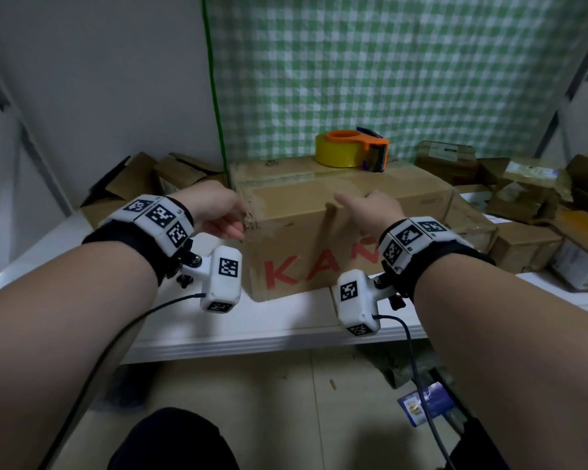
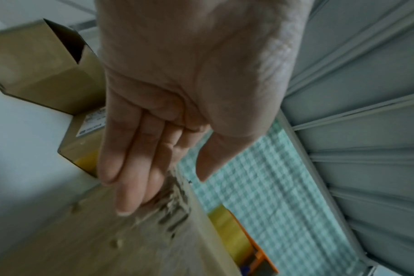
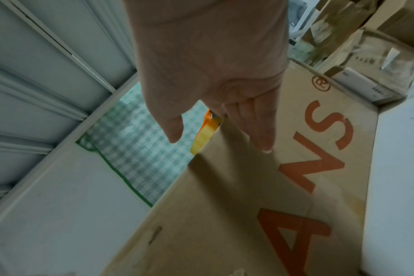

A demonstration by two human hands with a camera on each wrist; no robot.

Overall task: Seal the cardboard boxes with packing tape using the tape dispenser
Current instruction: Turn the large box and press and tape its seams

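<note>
The large cardboard box (image 1: 319, 212) with red letters on its near side stands on the white surface (image 1: 218, 320), directly ahead of both hands and between them. The tape dispenser (image 1: 352, 150), orange with a yellow roll, sits on the box's top beyond the right hand, toward the far edge, with nothing touching it. The left hand (image 1: 214, 212) is at the box's near left corner, fingers (image 2: 130, 168) straight and close together, thumb apart, holding nothing; whether the fingertips touch the cardboard cannot be told through the blur. The right hand (image 1: 370, 212) hovers at the near top edge, fingers (image 3: 260, 127) extended loosely down the lettered side, thumb spread, also holding nothing. Left of the left hand lie smaller open boxes (image 1: 143, 184); right of the right hand is a pile of taped parcels (image 1: 523, 198). Behind everything hangs a green checked cloth (image 1: 387, 69).
</note>
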